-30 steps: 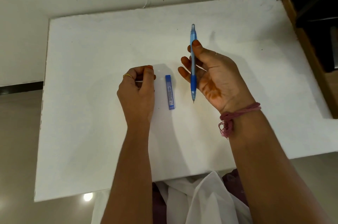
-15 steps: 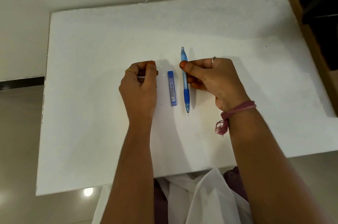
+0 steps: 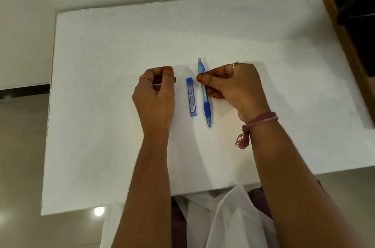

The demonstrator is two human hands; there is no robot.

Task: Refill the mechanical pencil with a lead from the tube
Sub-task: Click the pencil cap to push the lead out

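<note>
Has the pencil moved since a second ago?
Yes. The pencil came down from upright in the right hand to lie beside the lead tube.

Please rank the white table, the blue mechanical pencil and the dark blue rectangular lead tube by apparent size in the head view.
1. White table, largest by far.
2. Blue mechanical pencil, the longer of the two.
3. Dark blue rectangular lead tube, shorter but slightly wider.

bare table [image 3: 121, 146] lies open all around; lead tube [image 3: 191, 96] and pencil [image 3: 204, 93] crowd its centre.
</note>
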